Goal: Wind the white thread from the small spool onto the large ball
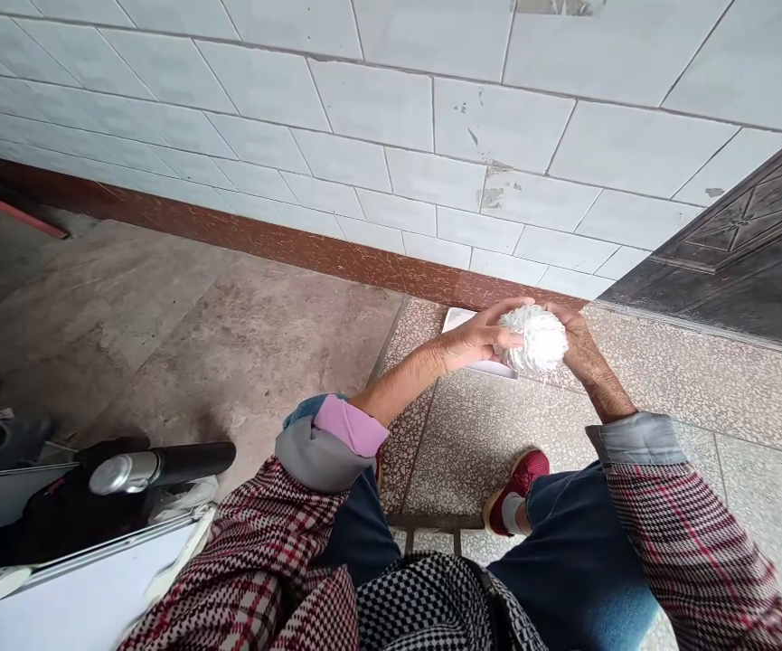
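Observation:
A white ball of yarn (536, 340) is held out in front of me, above the speckled floor. My left hand (477, 338) grips its left side, with the fingers curled over the top. My right hand (579, 344) cups its right side. A thin white strand hangs down from the ball. Both arms reach forward with plaid sleeves pushed up. I am seated, with blue trousers over my knees and a red shoe (516, 486) on the floor below the ball.
A white tiled wall (391, 136) with a red-brown skirting runs across the back. A dark door (749, 244) stands at right. A white flat object (462, 318) lies under the hands. At lower left sit a white board (79, 597) and a black tube with a metal cap (160, 466).

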Tool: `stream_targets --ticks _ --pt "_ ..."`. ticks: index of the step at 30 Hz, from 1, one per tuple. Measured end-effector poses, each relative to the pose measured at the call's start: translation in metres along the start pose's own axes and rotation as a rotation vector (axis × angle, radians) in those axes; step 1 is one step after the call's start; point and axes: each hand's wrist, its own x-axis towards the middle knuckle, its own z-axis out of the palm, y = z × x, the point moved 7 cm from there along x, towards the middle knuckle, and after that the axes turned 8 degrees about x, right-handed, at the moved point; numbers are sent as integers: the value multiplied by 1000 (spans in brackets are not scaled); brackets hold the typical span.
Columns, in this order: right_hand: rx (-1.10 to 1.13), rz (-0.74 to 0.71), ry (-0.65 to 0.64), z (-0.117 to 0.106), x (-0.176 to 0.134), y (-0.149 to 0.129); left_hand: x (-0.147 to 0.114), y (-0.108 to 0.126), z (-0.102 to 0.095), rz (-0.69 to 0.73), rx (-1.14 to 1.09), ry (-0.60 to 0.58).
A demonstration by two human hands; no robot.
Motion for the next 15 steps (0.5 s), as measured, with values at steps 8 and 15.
stream_targets --ticks 8,15 --pt "-69 76 -24 -12 -7 13 -20 78 -89 341 -49 422" --pt "-88 157 134 -115 -42 22 -142 102 -269 518 -269 1202"
